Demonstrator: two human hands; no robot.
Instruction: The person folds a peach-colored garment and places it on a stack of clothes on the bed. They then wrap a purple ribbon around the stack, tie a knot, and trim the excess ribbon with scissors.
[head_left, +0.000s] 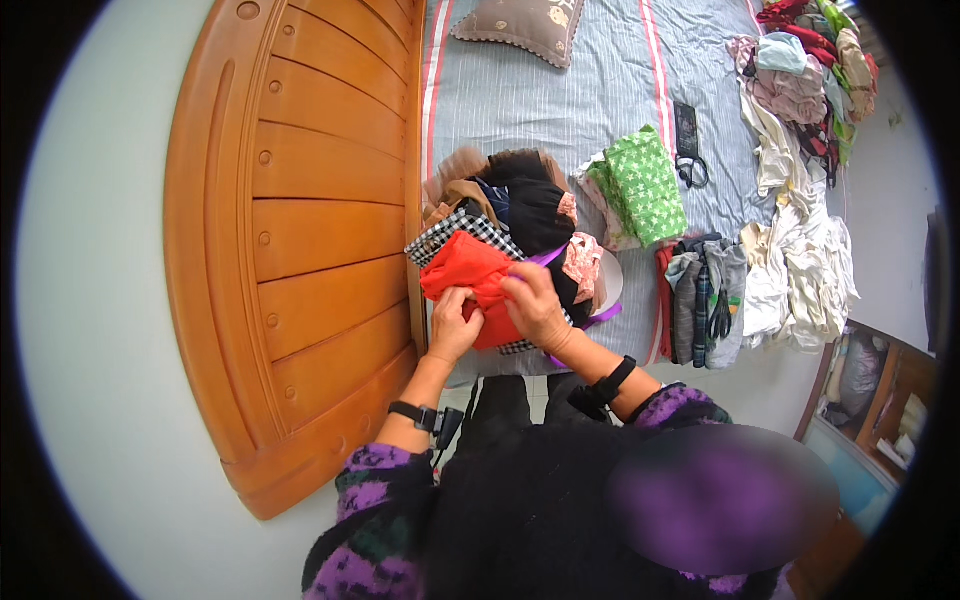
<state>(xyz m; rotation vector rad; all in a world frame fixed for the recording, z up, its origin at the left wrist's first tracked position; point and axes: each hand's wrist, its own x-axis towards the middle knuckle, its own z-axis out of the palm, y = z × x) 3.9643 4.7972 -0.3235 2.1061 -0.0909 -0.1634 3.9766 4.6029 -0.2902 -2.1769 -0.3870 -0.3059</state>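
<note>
A bright red garment (466, 266) lies bunched on the pile near the bed's front edge. My left hand (455, 326) pinches its lower fold with thumb and fingers. My right hand (537, 304) grips the gathered right side of the same cloth, close to a purple strap (550, 256). Black-and-white checked fabric (448, 234) shows under and behind the red piece. Further back in the pile is a black garment (534, 214) with brown tulle (459, 166) beside it. Pink ruffled fabric (583, 261) sits right of my right hand, partly over a white rounded item (613, 279).
A wooden headboard (334, 232) rises on the left. Folded green star-print cloth (646, 187) lies right of the pile, with rolled clothes (701, 300) nearer. White garments (814, 277) and a heap of mixed clothes (799, 86) line the right. A cushion (521, 28) lies at the back.
</note>
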